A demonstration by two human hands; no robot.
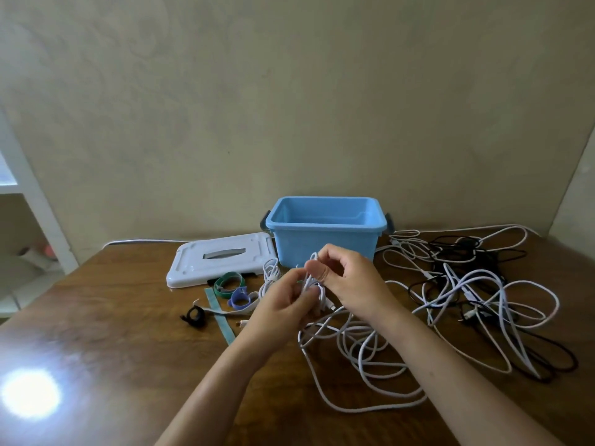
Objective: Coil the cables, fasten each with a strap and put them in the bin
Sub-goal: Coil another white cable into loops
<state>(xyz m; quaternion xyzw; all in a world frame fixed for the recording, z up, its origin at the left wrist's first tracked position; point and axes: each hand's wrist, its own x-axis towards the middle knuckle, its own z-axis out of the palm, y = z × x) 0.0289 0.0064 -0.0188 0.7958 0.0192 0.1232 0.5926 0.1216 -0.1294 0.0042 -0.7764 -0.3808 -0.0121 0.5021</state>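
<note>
Fingers of left hand [286, 300] and right hand [344, 281] curled, white cable [314, 278] pinched between them above wooden table [128, 317], blue bin [325, 233] behind, loose straps [230, 284] at left.

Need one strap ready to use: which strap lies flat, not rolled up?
The light teal strap, stretched out straight; the green, purple and black ones are looped.

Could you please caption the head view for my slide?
Both hands coil a white cable before an empty blue bin.
</note>
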